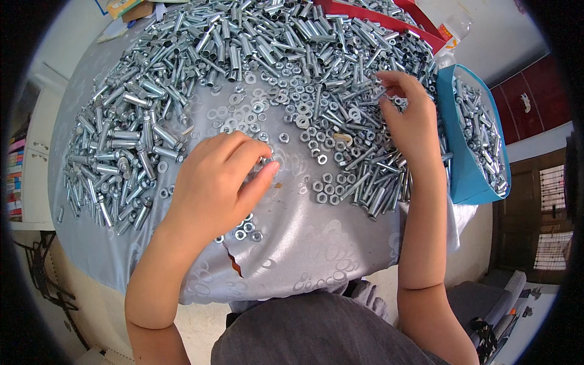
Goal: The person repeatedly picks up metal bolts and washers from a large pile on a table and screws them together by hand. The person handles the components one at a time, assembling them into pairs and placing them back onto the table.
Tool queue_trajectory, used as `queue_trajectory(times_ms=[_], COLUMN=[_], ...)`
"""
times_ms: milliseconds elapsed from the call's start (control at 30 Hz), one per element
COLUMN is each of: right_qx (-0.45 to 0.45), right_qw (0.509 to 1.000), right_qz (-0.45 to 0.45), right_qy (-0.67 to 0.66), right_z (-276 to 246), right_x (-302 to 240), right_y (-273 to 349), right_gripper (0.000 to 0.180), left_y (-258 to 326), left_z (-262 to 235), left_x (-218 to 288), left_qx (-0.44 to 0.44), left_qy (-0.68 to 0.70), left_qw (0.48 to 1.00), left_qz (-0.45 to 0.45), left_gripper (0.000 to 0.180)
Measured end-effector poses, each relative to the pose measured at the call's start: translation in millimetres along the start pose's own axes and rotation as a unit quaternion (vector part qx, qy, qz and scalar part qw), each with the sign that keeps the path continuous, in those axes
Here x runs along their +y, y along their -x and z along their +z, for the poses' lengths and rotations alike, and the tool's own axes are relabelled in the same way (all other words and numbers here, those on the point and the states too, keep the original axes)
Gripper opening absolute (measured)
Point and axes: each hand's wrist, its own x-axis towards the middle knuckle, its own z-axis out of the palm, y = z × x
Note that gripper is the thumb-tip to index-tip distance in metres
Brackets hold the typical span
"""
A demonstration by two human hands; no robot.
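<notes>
My left hand (213,179) hovers over the left middle of the table, its fingers curled and thumb close to the forefinger. A small shiny metal piece, apparently a nut (265,160), shows between those fingertips; the palm side is hidden. Over at the right, my right hand (413,115) reaches into a heap of bolts (365,131), thumb and forefinger apart. Bolt ends lie by its fingertips, and I see none clearly gripped. Loose hex nuts (328,188) and flat washers (243,112) are scattered between the hands. More nuts (248,229) lie just below my left hand.
Metal sleeves (261,45) pile along the far side, and sleeved anchor bolts (131,137) at the left. A blue box (447,134) of bolts stands at the right edge, a red tray (389,24) at the back. The grey tablecloth (304,243) has a tear near the front.
</notes>
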Motion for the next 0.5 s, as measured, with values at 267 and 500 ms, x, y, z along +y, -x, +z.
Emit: queue_trajectory(times_ms=[267,500], right_qx=[0.05,-0.081], right_qw=[0.996,0.995], right_qz=[-0.065,0.059], right_qy=[0.031,-0.008], right_z=[0.9,7.2], right_x=[-7.2,-24.3], right_y=[-3.9,-2.2], right_gripper=[0.014,0.011], left_y=[-0.6,-1.5], left_z=[-0.7,-3.9], left_x=[0.5,3.5], left_qx=[0.005,-0.013], left_qy=[-0.004,0.0], left_qw=[1.0,1.0], left_qz=[0.006,0.001], left_gripper=[0.011,0.008])
